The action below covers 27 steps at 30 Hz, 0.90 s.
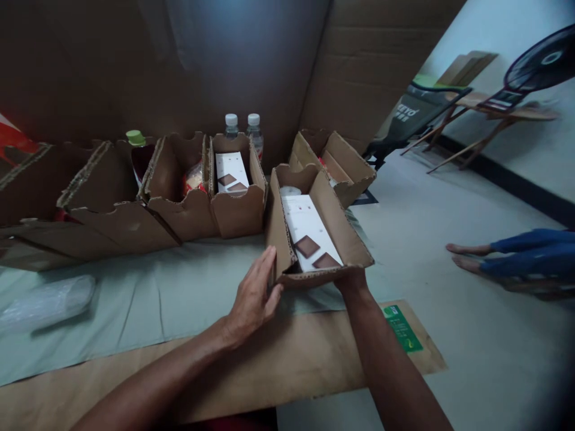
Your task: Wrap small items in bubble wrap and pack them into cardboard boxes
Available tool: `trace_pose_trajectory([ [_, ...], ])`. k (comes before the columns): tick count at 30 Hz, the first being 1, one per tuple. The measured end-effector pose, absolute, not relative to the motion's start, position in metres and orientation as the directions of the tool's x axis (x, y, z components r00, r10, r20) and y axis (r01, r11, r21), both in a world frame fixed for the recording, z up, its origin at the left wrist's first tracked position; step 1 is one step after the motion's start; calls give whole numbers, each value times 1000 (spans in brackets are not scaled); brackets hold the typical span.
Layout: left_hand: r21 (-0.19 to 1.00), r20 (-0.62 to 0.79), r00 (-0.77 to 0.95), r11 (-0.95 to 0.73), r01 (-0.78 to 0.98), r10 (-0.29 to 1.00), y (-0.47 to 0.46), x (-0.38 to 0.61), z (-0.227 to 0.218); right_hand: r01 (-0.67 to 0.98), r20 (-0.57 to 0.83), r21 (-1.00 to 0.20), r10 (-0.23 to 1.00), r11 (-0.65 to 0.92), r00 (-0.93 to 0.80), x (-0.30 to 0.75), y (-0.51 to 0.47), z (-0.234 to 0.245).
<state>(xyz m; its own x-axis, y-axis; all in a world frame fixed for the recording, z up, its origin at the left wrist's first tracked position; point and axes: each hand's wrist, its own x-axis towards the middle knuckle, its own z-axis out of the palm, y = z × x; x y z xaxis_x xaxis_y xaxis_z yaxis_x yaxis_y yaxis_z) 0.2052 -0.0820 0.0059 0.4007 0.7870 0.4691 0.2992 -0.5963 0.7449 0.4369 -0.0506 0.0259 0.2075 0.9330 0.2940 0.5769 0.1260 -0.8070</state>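
An open-topped cardboard box (344,233) is between my hands, tilted at the right end of a row of similar boxes. Inside it lies a white carton (309,230) with brown diamond shapes, and a round white item (290,191) shows behind that. My left hand (256,293) holds the cardboard box at its left front corner, fingers long against the side and thumb in front. Under the right front corner, my right hand (353,281) grips it from below; its fingers are mostly hidden.
To the left stand more cardboard boxes (240,214), one with a similar white carton (231,170). Two clear bottles (254,134) rise behind. Another box (354,173) sits at the back right. A clear plastic package (54,302) lies left. Someone's legs (530,248) show at right.
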Motion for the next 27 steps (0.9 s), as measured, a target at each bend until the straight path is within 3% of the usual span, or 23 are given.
trace_pose_trajectory([
  [5, 826, 327, 247, -403, 394, 912, -42, 211, 13, 294, 256, -941, 919, 166, 301, 438, -46, 35],
  [8, 831, 210, 173, -269, 487, 962, -25, 213, 17, 204, 248, -959, 935, 199, 255, 435, -53, 34],
  [11, 830, 167, 132, -212, 516, 977, -17, 215, 18, 404, 261, -904, 930, 142, 257, 430, -53, 31],
  [15, 851, 134, 79, -156, 501, 988, -8, 225, 20, 680, 292, -733, 896, -15, 335, 423, -32, 34],
  [20, 897, 128, 52, -138, 420, 990, 5, 243, 18, 782, 307, -608, 868, -135, 389, 417, 2, 45],
  [27, 927, 94, 153, -142, 348, 984, -1, 249, 14, 857, 260, -421, 865, -298, 428, 416, 14, 58],
])
